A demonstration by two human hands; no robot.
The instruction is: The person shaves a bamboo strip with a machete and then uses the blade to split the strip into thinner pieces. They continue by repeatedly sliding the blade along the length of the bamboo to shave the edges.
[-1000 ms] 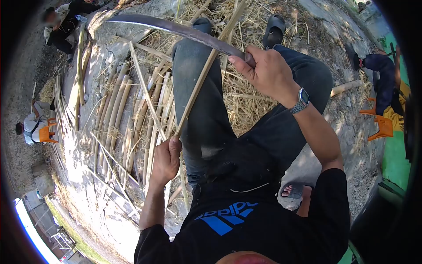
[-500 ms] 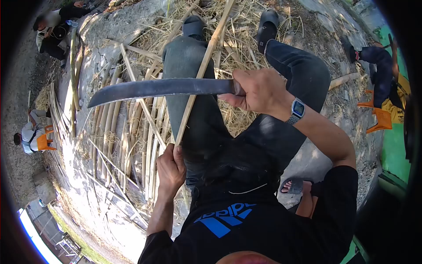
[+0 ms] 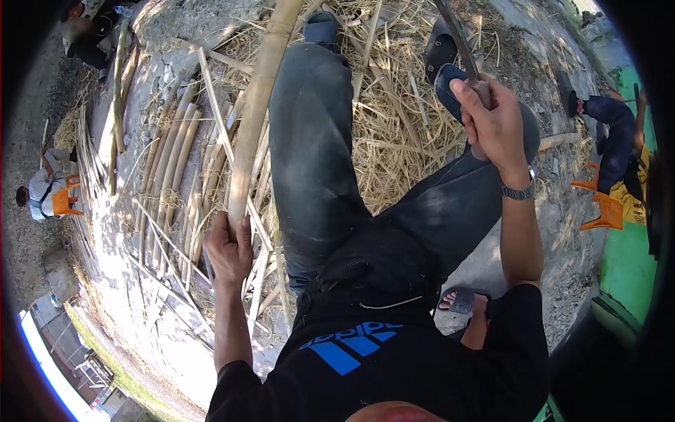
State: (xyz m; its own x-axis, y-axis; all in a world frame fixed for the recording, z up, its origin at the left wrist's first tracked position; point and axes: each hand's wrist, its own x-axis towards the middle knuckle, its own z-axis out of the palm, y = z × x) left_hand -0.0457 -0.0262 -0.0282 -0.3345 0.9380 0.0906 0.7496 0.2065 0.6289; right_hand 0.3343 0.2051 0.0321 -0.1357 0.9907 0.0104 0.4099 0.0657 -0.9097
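A long pale bamboo piece (image 3: 257,105) slants up past the top edge, left of my thigh, its lower end held in my left hand (image 3: 229,252). The thumb lies on one side and the fingers wrap the other. My right hand (image 3: 494,118), with a watch at the wrist, is closed round the wooden handle of a machete (image 3: 458,36). The dark blade points up and away over my right shin and runs out of the frame at the top. Blade and bamboo are well apart.
Bamboo strips and poles (image 3: 170,176) lie on the ground at the left. Shavings (image 3: 394,141) cover the ground between my legs. Seated people (image 3: 43,184) are at the far left and right, with orange chairs (image 3: 603,212). Someone's sandaled foot (image 3: 462,301) is near my right side.
My right hand and the machete have swung right and upward, away from the bamboo. My left hand has moved left and down, and the bamboo now shows a wider face, left of my leg.
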